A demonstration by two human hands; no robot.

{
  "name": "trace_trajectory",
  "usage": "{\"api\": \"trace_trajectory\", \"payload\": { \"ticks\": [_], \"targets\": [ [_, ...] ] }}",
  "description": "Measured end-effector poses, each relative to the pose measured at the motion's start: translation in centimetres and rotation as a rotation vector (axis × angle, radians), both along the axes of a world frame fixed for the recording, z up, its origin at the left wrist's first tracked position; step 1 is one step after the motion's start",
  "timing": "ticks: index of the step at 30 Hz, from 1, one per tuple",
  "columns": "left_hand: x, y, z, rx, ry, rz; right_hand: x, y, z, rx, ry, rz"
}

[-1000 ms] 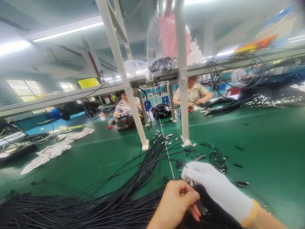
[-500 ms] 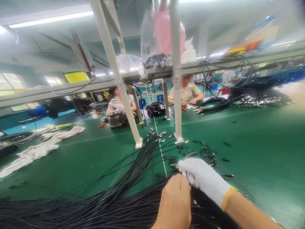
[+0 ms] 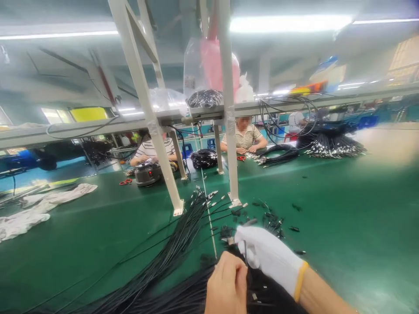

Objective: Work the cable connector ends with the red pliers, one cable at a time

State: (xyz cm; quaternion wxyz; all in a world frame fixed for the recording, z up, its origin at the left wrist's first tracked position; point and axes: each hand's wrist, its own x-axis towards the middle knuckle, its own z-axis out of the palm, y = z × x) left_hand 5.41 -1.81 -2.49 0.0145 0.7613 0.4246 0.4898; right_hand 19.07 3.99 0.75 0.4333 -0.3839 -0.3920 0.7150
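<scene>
So the black cable [image 3: 245, 253] is pinched by the bare left grip [image 3: 226, 281] around its 1 o'clock, fingers pressed together. The white-gloved right grip [image 3: 266, 253]'s curled round it too. More cables [image 3: 185, 233] are bunched toward 10 o'clock on the green surface [image 3: 330, 209].

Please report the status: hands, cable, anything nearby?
Right hand, gloved, gripping black cable. Bare left hand close beside, contents hidden. Small black pieces scattered beyond.

Left hand [image 3: 225, 283] partly past the bottom edge; tips of its fingers [image 3: 233, 265] apparently hidden
</scene>
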Motion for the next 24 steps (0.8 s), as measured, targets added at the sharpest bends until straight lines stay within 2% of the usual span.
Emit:
{"api": "trace_trajectory", "payload": {
  "ticks": [5,11,18,24],
  "targets": [
    [0.0,-0.1,0.5,-0.302,-0.243,-0.073,0.0,-0.8,0.8,0.097,0.039,0.107],
    [-0.2,-0.3,1.8,-0.515,-0.317,-0.064,-0.2,-0.8,0.3,0.189,-0.025,0.055],
    [-0.8,-0.2,2.4,-0.562,-0.171,-0.103,0.5,-1.1,1.2,0.219,-0.13,-0.023],
    [-0.9,-0.3,2.4,-0.513,-0.143,-0.097,0.1,-1.0,0.7,0.16,-0.14,-0.014]
  ]
}}
